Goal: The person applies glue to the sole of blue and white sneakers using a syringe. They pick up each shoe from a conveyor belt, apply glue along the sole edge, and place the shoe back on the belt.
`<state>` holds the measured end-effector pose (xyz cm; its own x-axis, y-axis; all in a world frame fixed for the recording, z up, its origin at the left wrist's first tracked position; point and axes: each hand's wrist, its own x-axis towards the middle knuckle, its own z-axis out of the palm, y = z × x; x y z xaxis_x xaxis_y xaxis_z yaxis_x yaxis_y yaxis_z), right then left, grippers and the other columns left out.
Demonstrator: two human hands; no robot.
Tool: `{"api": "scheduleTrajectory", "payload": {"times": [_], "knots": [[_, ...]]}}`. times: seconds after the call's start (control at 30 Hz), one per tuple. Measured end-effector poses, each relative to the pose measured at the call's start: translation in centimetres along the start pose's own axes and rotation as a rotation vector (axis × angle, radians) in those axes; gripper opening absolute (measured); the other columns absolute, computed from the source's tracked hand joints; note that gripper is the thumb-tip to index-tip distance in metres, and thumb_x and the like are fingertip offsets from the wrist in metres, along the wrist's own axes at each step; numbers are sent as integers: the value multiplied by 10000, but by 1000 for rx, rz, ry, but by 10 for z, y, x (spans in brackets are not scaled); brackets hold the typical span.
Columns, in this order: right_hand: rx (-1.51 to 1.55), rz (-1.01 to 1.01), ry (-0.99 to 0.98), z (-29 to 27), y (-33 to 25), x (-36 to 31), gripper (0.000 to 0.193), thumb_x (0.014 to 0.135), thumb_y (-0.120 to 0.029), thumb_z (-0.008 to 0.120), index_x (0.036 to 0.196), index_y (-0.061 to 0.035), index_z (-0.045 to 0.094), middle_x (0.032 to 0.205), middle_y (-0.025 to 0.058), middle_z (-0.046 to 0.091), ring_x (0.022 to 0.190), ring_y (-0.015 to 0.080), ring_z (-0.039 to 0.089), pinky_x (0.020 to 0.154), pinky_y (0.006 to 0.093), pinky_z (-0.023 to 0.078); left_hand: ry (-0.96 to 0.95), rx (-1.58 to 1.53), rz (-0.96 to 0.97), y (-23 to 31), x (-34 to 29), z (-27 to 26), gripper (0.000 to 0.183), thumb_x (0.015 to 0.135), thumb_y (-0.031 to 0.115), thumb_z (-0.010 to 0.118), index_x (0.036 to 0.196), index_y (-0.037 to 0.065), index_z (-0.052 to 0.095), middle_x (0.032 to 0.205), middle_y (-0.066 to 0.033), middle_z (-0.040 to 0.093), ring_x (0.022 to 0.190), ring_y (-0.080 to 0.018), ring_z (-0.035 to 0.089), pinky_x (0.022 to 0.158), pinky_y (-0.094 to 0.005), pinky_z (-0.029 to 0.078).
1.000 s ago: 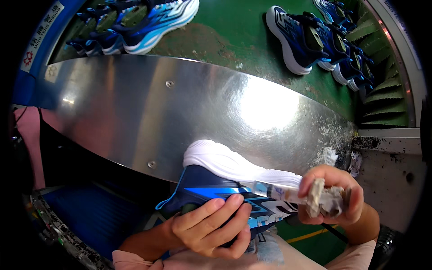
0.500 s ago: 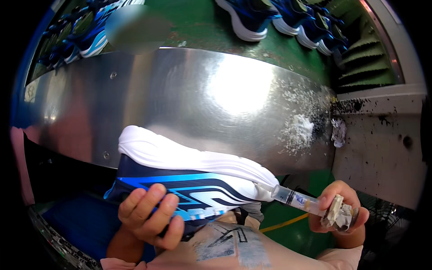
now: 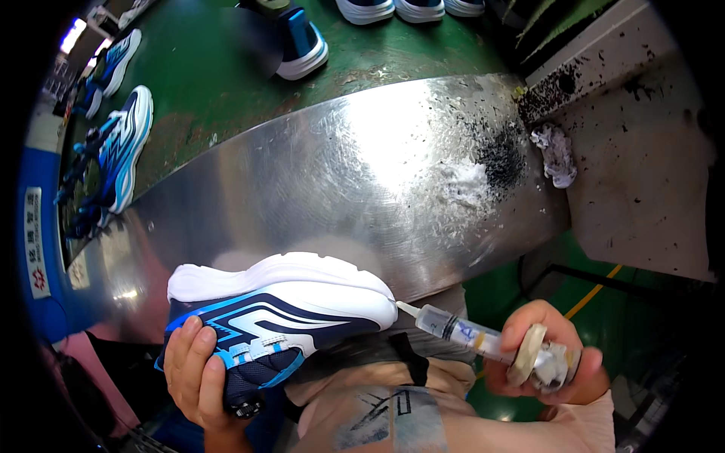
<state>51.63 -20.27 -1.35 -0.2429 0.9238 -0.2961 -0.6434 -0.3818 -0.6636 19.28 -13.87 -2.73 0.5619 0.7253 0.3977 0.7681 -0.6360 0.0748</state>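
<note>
A navy, blue and white running shoe (image 3: 283, 302) lies on its side in the air, its white sole turned away from me. My left hand (image 3: 195, 370) is wrapped round its heel and collar end at the lower left. In my right hand (image 3: 544, 355) is a clear plastic syringe (image 3: 464, 332), gripped at the plunger end, where whitish wrapping is bunched up. The syringe's narrow tip touches or almost touches the shoe's toe, at the seam between sole and upper.
A shiny metal plate (image 3: 317, 174) spans the bench, with white and black residue at its right. Crumpled white material (image 3: 555, 155) lies by the stained side panel (image 3: 634, 174). More shoes (image 3: 128, 151) stand on the green surface (image 3: 204, 90) to the left, others (image 3: 396, 9) along the back.
My view has swung to the right. The shoe has tipped, showing more of its upper and laces, and my left hand has shifted along the heel. The syringe remains at the toe.
</note>
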Motion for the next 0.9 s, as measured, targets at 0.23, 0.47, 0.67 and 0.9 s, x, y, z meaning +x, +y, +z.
{"api": "scheduleTrajectory", "payload": {"times": [0.23, 0.47, 0.67, 0.9], "knots": [[-99, -73, 46, 8, 19, 9, 824, 781, -589, 614, 1233, 44, 343, 851, 175, 558, 683, 139, 513, 583, 254, 430, -68, -123, -108, -10, 47, 5, 469, 654, 161, 763, 1058, 39, 559, 1011, -187, 654, 959, -375, 643, 898, -488, 481], [-193, -136, -113, -11, 34, 23, 867, 689, -501, 733, 1272, -3, 327, 1023, 212, 588, 884, 205, 601, 752, 306, 503, -418, -308, -258, -34, 111, 2, 681, 381, 137, 872, 996, 15, 607, 914, -118, 644, 846, -237, 622, 795, -304, 466], [-141, -100, -193, -11, 41, 16, 893, 660, -456, 811, 1295, 10, 389, 1114, 193, 600, 960, 209, 614, 814, 323, 509, -488, -491, -261, -53, 145, 9, 646, 369, 247, 911, 880, 3, 598, 738, -65, 602, 700, -143, 595, 688, -259, 476], [-403, -278, 67, -16, 10, 33, 871, 650, -526, 794, 1239, 5, 435, 938, 108, 583, 774, 157, 555, 655, 270, 446, -547, -614, -321, -88, 156, 9, 616, 445, 256, 917, 912, 17, 595, 793, -27, 587, 760, -114, 548, 727, -243, 454]]}}
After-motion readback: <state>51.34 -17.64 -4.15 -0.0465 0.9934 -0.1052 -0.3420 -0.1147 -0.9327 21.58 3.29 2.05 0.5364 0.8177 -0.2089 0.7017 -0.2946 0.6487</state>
